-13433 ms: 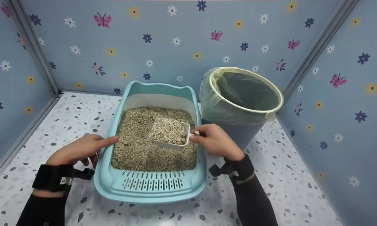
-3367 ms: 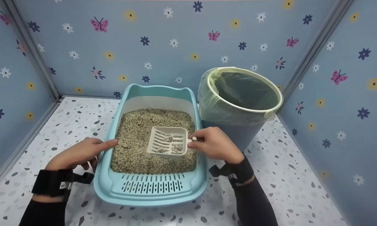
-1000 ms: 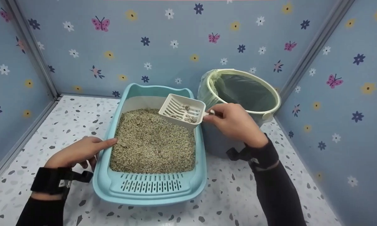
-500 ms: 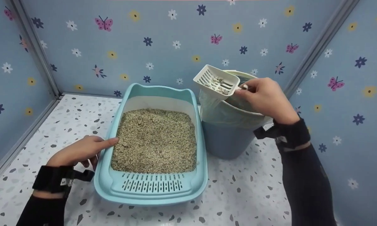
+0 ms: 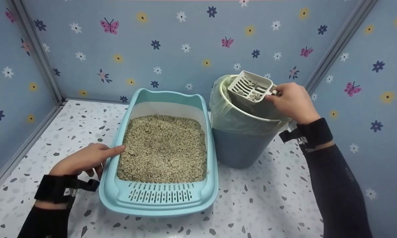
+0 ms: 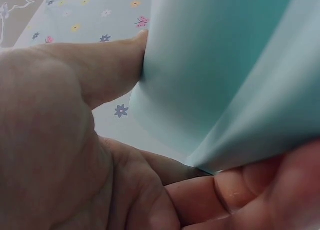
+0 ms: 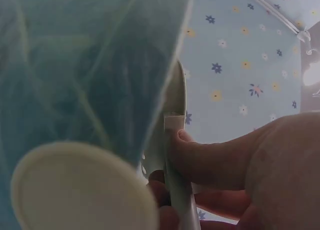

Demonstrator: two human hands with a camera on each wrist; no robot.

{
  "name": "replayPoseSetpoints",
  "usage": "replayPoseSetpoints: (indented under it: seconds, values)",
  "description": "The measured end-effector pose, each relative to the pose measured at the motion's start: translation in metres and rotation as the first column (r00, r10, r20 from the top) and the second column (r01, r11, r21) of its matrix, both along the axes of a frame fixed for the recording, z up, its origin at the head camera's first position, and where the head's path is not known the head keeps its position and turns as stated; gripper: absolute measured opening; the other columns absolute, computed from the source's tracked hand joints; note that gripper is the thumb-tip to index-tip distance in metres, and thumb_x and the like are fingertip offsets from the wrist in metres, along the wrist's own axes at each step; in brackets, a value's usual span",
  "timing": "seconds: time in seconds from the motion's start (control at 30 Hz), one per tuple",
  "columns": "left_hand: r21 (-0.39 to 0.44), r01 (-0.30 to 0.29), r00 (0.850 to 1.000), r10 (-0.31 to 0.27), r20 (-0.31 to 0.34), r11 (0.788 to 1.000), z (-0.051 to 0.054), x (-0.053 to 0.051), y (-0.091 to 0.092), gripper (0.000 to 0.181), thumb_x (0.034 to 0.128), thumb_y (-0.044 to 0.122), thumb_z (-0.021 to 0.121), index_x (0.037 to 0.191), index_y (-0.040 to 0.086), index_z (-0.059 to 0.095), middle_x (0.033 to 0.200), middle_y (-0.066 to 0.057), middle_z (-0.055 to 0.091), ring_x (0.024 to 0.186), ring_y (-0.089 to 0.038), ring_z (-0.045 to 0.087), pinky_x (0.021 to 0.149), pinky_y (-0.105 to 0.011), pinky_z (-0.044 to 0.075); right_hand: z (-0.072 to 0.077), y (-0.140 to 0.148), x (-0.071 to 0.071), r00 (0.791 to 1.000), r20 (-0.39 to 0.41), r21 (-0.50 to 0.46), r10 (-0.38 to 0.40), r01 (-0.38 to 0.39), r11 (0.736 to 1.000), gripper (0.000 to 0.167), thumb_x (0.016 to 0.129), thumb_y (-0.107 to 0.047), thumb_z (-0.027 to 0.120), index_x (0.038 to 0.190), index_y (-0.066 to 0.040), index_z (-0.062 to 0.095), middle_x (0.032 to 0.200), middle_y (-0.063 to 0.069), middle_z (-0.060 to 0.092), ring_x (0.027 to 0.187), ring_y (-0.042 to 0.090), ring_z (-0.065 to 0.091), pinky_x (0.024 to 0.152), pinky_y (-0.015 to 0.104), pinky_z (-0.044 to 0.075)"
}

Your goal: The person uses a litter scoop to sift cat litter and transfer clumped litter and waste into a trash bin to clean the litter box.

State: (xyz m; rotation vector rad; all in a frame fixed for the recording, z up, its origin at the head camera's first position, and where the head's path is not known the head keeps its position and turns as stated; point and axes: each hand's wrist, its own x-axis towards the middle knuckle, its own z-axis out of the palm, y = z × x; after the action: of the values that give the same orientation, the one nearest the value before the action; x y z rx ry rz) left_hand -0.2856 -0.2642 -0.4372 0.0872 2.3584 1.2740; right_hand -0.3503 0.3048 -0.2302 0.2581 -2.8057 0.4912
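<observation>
In the head view my right hand [image 5: 294,100] pinches the handle of a white slotted scoop [image 5: 248,85], which is over the opening of the lined bin [image 5: 241,145]. Several greyish clumps lie in the scoop. My left hand [image 5: 84,159] grips the left edge of the blue litter box [image 5: 158,210], thumb on the rim and fingers beneath the edge; the left wrist view shows this hand [image 6: 115,120] on the blue plastic [image 6: 200,89]. Granular litter [image 5: 162,148] fills the box's floor. In the right wrist view the thumb and fingers [image 7: 200,160] hold the scoop handle [image 7: 180,190].
The bin stands right of the litter box, its rim [image 5: 225,96] covered by a translucent yellowish bag [image 5: 221,112]. Flowered blue wall panels [image 5: 185,43] rise behind and at both sides. The speckled white surface [image 5: 258,205] lies under both containers.
My right hand has carried the scoop with its clumps from above the litter box rightward, over the bin. Earlier the scoop was full of litter. My left hand has kept its place on the rim.
</observation>
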Motion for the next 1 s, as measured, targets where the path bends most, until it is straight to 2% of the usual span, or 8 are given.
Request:
replayPoseSetpoints:
  seconds: [0.23,0.3,0.4,0.5,0.63,0.7,0.8,1.0]
  values:
    - [0.004,-0.006,1.0,0.006,0.003,1.0,-0.001,0.0,0.0,0.068,0.1108,0.069,0.055,0.116,0.002,0.063,0.078,-0.01,0.073,0.059,-0.022,0.072,0.051,-0.033,0.056,-0.004,0.009,-0.007,1.0,0.019,0.05,-0.013,0.012,0.999,0.034,0.106,-0.027,0.075,0.079,-0.007,0.067,0.062,-0.003,0.044,0.056,0.017,0.044,0.056,0.037,0.039]
    - [0.004,-0.006,1.0,0.006,0.001,1.0,-0.001,0.0,0.0,0.067,0.1112,0.069,0.054,0.115,0.003,0.063,0.078,-0.01,0.073,0.059,-0.022,0.072,0.051,-0.032,0.056,-0.005,0.009,-0.007,1.0,0.001,0.068,-0.006,0.006,0.998,0.031,0.105,-0.022,0.072,0.08,-0.006,0.068,0.064,-0.001,0.048,0.057,0.019,0.046,0.057,0.038,0.04]
    - [0.002,-0.005,1.0,0.005,0.001,1.0,-0.002,0.0,0.0,0.065,0.112,0.068,0.053,0.115,0.003,0.063,0.078,-0.01,0.072,0.06,-0.022,0.072,0.051,-0.032,0.056,-0.007,0.009,-0.008,0.999,-0.041,0.097,0.004,0.0,0.995,0.021,0.103,-0.014,0.071,0.09,0.001,0.075,0.072,0.007,0.06,0.063,0.025,0.053,0.062,0.041,0.042]
    - [0.003,-0.008,1.0,0.008,0.004,1.0,-0.001,0.0,0.0,0.067,0.112,0.068,0.053,0.117,0.002,0.062,0.078,-0.01,0.073,0.06,-0.023,0.073,0.052,-0.033,0.056,-0.01,0.01,-0.01,0.997,-0.083,0.13,0.008,0.003,0.992,0.018,0.102,-0.01,0.071,0.099,0.006,0.079,0.081,0.015,0.069,0.071,0.034,0.059,0.068,0.05,0.049]
    - [0.006,-0.011,1.0,0.011,0.004,1.0,-0.001,0.001,0.0,0.069,0.1115,0.068,0.053,0.12,0.0,0.06,0.078,-0.011,0.073,0.059,-0.024,0.074,0.052,-0.032,0.056,-0.012,0.012,-0.01,0.992,-0.124,0.182,0.018,0.005,0.983,0.013,0.099,-0.003,0.069,0.096,0.008,0.076,0.089,0.024,0.073,0.08,0.046,0.067,0.079,0.066,0.055]
    - [0.005,-0.01,1.0,0.01,0.002,1.0,-0.002,0.0,0.0,0.069,0.1116,0.068,0.053,0.12,0.0,0.061,0.078,-0.011,0.073,0.059,-0.024,0.074,0.051,-0.032,0.056,-0.012,0.012,-0.01,0.991,-0.135,0.203,0.022,0.006,0.979,0.01,0.097,0.001,0.069,0.097,0.009,0.075,0.092,0.027,0.073,0.084,0.049,0.069,0.082,0.068,0.056]
    - [0.0,-0.006,1.0,0.006,-0.006,1.0,-0.002,0.0,0.0,0.069,0.1118,0.068,0.053,0.12,0.0,0.061,0.078,-0.01,0.072,0.059,-0.024,0.073,0.051,-0.031,0.054,-0.013,0.012,-0.01,0.986,-0.166,0.246,0.025,0.017,0.969,0.008,0.094,0.005,0.068,0.098,0.009,0.074,0.093,0.027,0.071,0.085,0.051,0.07,0.079,0.069,0.057]
    - [0.0,-0.004,1.0,0.004,-0.008,1.0,-0.002,0.0,0.0,0.068,0.1123,0.067,0.052,0.119,0.001,0.062,0.078,-0.01,0.073,0.06,-0.024,0.073,0.051,-0.031,0.053,-0.018,0.01,-0.01,0.968,-0.251,0.33,0.019,0.067,0.942,0.005,0.095,0.006,0.065,0.097,0.006,0.07,0.091,0.023,0.068,0.072,0.048,0.065,0.063,0.067,0.054]
